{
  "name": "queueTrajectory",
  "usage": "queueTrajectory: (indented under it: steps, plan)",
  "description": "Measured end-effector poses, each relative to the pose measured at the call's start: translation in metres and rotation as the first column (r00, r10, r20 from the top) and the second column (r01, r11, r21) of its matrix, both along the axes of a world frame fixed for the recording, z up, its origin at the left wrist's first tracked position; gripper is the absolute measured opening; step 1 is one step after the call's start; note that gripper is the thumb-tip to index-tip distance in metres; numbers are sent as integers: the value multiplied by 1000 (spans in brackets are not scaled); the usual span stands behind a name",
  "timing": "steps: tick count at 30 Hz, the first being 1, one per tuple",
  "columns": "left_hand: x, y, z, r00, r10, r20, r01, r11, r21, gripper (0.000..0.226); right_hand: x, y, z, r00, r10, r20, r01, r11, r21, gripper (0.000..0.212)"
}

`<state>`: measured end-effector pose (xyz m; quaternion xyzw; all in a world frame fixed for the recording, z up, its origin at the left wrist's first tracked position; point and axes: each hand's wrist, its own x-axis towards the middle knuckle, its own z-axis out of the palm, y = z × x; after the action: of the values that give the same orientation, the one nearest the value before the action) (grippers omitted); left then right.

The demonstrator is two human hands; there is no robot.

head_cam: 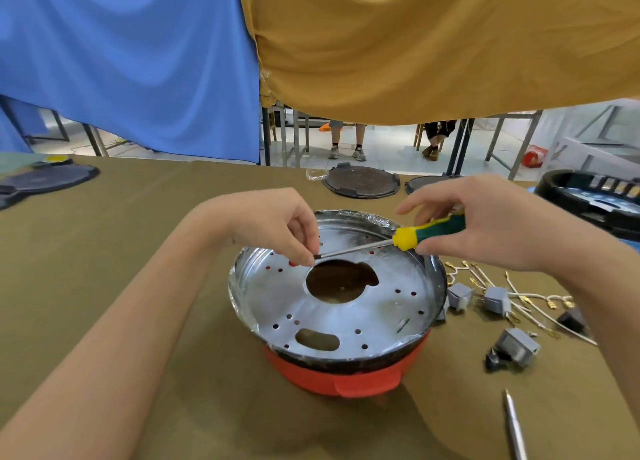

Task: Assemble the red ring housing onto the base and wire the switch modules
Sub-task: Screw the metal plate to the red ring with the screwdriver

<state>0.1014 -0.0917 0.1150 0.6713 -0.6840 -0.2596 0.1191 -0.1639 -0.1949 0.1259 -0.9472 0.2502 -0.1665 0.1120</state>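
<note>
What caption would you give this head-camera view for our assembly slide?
Right hand grips a screwdriver while left hand pinches its tip over the metal base seated in the red ring housing.

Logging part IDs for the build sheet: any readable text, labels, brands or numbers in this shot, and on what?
No text can be read in this frame.
Dark round lid at the far table edge: faint marks at its centre, too blurred to read.
Screwdriver held by the right hand: green and yellow handle, no print visible.
Grey switch modules: no markings visible.
Metal base plate and red ring housing: no markings visible.
</note>
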Motion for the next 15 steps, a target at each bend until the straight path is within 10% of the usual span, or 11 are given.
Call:
queueTrajectory:
  steps: [15]
  plan:
    - [-9, 5, -1, 931, -340, -130, 360, 805, 472, 14, 28, 21, -14, 749, 58, 660, -263, 941, 215, 63]
